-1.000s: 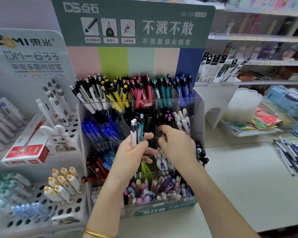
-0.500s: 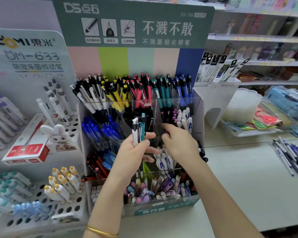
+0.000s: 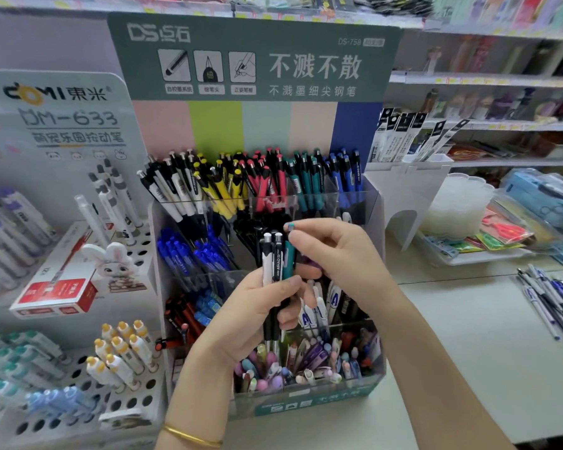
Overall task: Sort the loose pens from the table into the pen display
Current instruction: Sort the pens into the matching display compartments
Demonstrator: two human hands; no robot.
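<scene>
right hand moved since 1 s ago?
Yes: right hand rose up-left out of the pen display's middle row, now pinches the teal pen in the left hand.

- Was bright throughout, under even, soft white light.
- Threw only faint, diffuse shadows on the pale tabletop (image 3: 468,336).
- Caught a pale sheen on the clear front walls of the pen display (image 3: 306,402).
- Bent straight lines outward toward the edges, as on the shelves (image 3: 501,81) at upper right.
- Smeared those far shelves and the pen rack (image 3: 108,401) at far left into blur; kept the centre sharp.
</scene>
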